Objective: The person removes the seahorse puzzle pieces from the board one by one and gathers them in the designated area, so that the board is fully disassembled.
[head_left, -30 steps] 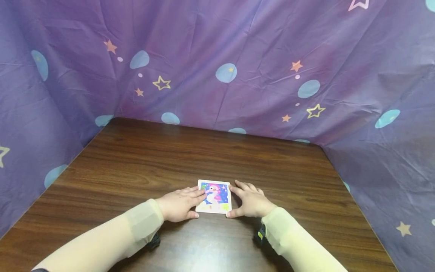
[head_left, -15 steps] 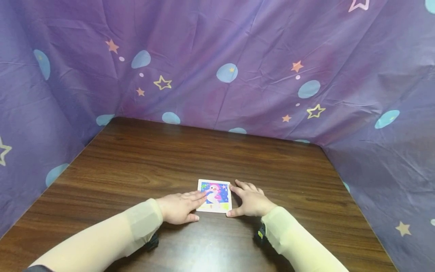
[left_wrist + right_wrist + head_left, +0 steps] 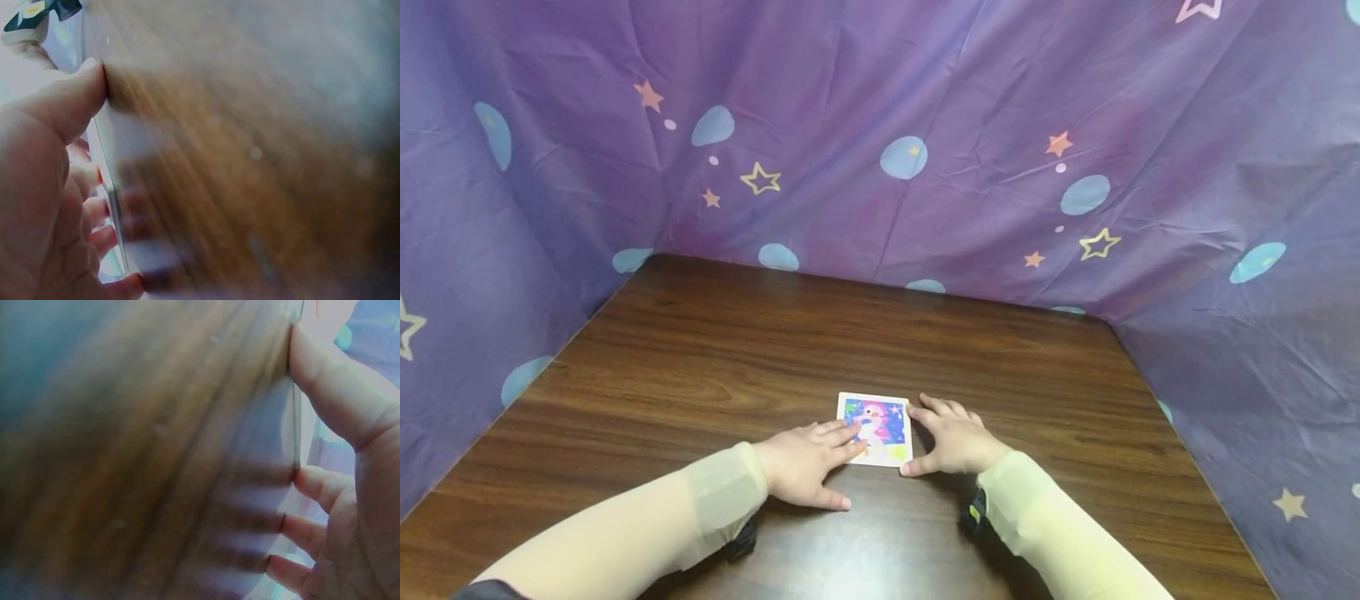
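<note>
Overlapping the left of the card (image 3: 886, 432), the left hand (image 3: 805, 465) lies straight-fingered; the spread right hand (image 3: 955, 439) touches the card's right edge.

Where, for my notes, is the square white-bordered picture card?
Head view, lower middle: the card lies partly under the left hand, beside the right hand.

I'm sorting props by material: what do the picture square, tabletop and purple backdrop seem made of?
Picture square: probably card or thin board, smooth; flat, white-bordered, printed.
Tabletop: wood or wood-look laminate, glossy; brown grain, bright reflection.
Purple backdrop: likely fabric, slight sheen; creases and soft folds.
</note>
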Demonstrator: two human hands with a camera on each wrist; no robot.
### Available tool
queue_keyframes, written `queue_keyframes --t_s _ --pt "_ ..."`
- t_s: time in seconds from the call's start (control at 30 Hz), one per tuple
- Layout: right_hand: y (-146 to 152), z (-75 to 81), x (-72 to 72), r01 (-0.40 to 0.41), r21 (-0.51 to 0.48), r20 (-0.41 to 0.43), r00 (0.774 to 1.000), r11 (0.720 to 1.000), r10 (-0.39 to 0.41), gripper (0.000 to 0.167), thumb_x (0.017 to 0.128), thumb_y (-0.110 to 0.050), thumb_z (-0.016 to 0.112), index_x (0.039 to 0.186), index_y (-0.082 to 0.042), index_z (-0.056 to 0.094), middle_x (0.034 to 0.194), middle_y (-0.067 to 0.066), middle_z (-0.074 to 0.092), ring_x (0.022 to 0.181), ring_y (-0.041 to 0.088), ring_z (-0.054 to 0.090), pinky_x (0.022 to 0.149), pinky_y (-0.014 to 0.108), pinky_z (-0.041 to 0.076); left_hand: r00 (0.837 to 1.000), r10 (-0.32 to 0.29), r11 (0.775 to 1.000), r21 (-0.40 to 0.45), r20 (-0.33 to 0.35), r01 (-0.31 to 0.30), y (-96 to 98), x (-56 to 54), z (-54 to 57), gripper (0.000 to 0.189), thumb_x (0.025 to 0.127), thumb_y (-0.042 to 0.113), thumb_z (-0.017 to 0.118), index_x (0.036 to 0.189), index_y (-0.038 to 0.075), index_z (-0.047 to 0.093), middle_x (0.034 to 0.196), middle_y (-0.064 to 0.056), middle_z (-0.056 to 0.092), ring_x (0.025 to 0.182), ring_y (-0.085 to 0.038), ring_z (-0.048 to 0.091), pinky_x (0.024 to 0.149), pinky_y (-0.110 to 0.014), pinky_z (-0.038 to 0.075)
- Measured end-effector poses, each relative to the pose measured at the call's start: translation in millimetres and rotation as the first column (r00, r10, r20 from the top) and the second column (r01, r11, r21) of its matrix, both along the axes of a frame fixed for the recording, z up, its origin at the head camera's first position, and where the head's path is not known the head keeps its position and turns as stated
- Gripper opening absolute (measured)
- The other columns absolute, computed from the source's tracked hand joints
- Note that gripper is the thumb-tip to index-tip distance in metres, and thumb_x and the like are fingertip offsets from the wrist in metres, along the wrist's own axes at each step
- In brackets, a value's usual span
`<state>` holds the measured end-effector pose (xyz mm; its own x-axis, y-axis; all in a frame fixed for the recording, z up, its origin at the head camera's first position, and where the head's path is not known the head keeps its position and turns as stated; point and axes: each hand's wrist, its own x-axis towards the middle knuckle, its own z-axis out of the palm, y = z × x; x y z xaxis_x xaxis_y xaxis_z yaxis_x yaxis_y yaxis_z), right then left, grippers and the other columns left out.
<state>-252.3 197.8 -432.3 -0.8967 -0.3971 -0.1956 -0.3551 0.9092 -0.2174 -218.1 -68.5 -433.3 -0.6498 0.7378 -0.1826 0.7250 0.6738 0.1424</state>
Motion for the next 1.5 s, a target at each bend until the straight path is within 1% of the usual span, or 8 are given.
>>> queue_keyframes --t_s 0.17,0.27,0.43,0.57,0.73,0.9,1.1,1.5 --pt "-3 7.4 -4.4 -0.003 0.031 0.048 0.999 1.0 0.002 0.101 0.064 -0.066 0.076 0.146 -0.018 0.043 0.154 0.013 0.03 0.137 0.039 0.029 0.106 0.065 0.023 0.999 0.005 1.0 0.018 -0.034 -0.004 2.4 0.2 2.2 0.082 0.084 0.064 0.058 0.148 0.016 0.041 0.155 -0.009 0.031 0.141 -0.027 0.03 0.11 -0.046 0.033" --pt "-5 11.7 -8.6 -0.014 0.014 0.018 1.0 1.0 0.014 0.094 0.066 -0.063 0.077 0.142 -0.018 0.048 0.15 0.014 0.036 0.134 0.038 0.034 0.104 0.063 0.027 1.0 0.012 1.0 0.02 -0.025 -0.011 2.9 -0.2 2.4 0.082 0.083 0.065 0.059 0.147 0.017 0.041 0.155 -0.009 0.032 0.141 -0.027 0.03 0.11 -0.045 0.033" --pt "-18 12.1 -17.0 -0.067 -0.119 -0.137 0.989 0.991 0.051 0.071 0.073 -0.05 0.078 0.131 -0.015 0.059 0.127 0.009 0.053 0.115 0.03 0.047 0.091 0.052 0.038 1.0 0.014 1.0 0.024 -0.01 -0.013 2.3 -1.1 2.1 0.083 0.082 0.065 0.059 0.147 0.017 0.041 0.155 -0.008 0.031 0.141 -0.027 0.03 0.11 -0.045 0.032" --pt "-31 5.5 -24.1 -0.118 -0.253 -0.16 0.984 0.96 0.079 0.054 0.078 -0.035 0.079 0.123 -0.009 0.064 0.113 0.006 0.056 0.107 0.025 0.05 0.092 0.046 0.041 1.0 0.007 1.0 0.027 -0.006 -0.007 1.9 -2.0 1.6 0.083 0.082 0.065 0.059 0.147 0.017 0.041 0.155 -0.009 0.03 0.141 -0.028 0.03 0.11 -0.045 0.032" --pt "-44 -5.4 -32.5 -0.112 -0.389 -0.13 0.989 0.914 0.066 0.032 0.082 -0.02 0.077 0.11 -0.005 0.07 0.101 0.004 0.059 0.09 0.017 0.055 0.082 0.034 0.047 1.0 -0.002 1.0 0.028 -0.012 0.002 1.8 -2.7 1.2 0.083 0.083 0.064 0.059 0.147 0.017 0.041 0.155 -0.009 0.03 0.141 -0.027 0.03 0.11 -0.045 0.032" --pt "-58 -9.9 -38.7 -0.069 -0.456 -0.11 0.994 0.887 0.021 0.021 0.083 -0.014 0.075 0.103 -0.007 0.072 0.093 0.001 0.06 0.084 0.013 0.055 0.077 0.029 0.048 1.0 -0.003 1.0 0.031 -0.018 0.003 1.5 -1.9 2.5 0.082 0.083 0.064 0.06 0.147 0.016 0.042 0.154 -0.01 0.031 0.14 -0.027 0.031 0.11 -0.044 0.032" --pt "-69 -13.8 -42.5 -0.008 -0.521 -0.029 1.0 0.854 -0.008 0.02 0.081 -0.009 0.076 0.101 -0.007 0.072 0.091 0.0 0.059 0.084 0.012 0.058 0.077 0.025 0.049 1.0 -0.001 1.0 0.029 -0.014 0.001 1.8 -1.0 3.1 0.082 0.083 0.063 0.06 0.147 0.015 0.042 0.155 -0.01 0.031 0.141 -0.027 0.03 0.111 -0.044 0.032" --pt "-71 -23.0 -46.5 0.039 -0.553 0.03 0.999 0.832 -0.027 0.025 0.078 -0.005 0.077 0.103 -0.008 0.073 0.09 0.0 0.055 0.084 0.012 0.053 0.077 0.026 0.046 1.0 -0.002 0.999 0.032 -0.004 0.002 -0.8 -2.2 2.1 0.08 0.084 0.062 0.058 0.148 0.016 0.04 0.155 -0.01 0.029 0.141 -0.028 0.029 0.112 -0.042 0.029"
